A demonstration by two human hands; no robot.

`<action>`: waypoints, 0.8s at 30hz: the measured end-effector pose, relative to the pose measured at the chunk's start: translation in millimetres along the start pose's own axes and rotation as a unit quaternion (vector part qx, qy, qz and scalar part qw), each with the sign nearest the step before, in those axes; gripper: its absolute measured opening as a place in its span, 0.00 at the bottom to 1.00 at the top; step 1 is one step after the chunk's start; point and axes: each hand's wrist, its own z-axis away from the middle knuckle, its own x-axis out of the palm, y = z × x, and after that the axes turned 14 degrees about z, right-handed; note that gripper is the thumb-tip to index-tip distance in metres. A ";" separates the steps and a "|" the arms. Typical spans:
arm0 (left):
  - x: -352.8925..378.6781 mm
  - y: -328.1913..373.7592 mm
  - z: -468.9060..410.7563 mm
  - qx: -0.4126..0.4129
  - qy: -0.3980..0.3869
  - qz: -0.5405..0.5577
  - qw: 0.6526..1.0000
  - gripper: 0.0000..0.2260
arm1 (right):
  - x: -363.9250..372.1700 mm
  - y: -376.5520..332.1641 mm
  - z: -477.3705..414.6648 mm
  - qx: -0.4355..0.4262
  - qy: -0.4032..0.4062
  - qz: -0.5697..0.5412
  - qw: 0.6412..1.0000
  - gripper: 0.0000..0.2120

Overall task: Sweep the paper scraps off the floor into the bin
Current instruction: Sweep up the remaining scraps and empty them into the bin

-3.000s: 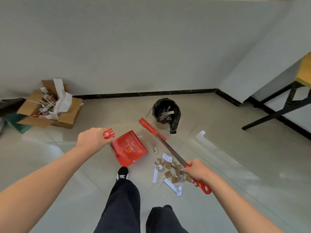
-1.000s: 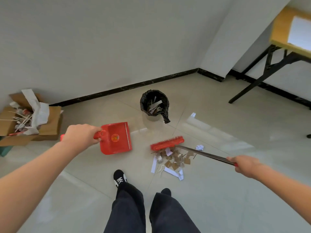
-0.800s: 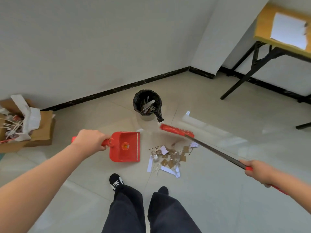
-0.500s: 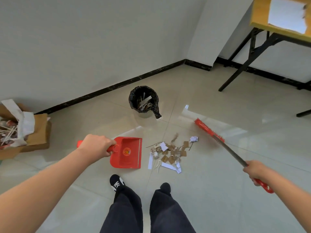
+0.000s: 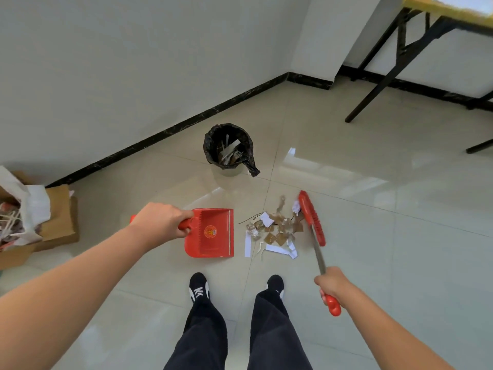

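Many brown and white paper scraps [image 5: 274, 232] between dustpan-clutching left hand [image 5: 162, 222] and broom-clutching right hand [image 5: 333, 285].

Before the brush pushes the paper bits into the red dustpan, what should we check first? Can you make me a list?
1. Dustpan held firmly by the left hand: ok.
2. Brush handle gripped by the right hand: ok.
3. Brush head on the far side of the paper scraps from the dustpan: ok.
4. Dustpan's open edge faces the scraps: ok.
5. Dustpan lip flat on the floor: cannot tell.
6. Bin has room left: ok, it looks only partly filled.
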 end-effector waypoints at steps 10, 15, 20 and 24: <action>20.8 13.3 -18.9 0.099 -0.006 0.017 0.995 0.08 | 95.7 -56.7 83.3 -0.043 -0.060 -0.037 0.997 0.05; 13.4 17.4 -32.4 0.113 0.009 0.026 0.993 0.09 | 102.7 -70.1 109.8 -0.052 -0.097 -0.076 0.991 0.06; 11.3 2.9 -20.9 0.085 0.020 0.047 0.995 0.08 | 68.7 -43.0 131.7 -0.044 -0.100 -0.099 0.989 0.18; 8.7 -14.4 -2.0 0.050 0.050 0.098 0.993 0.09 | 53.4 -19.1 151.1 -0.038 -0.076 -0.114 0.990 0.13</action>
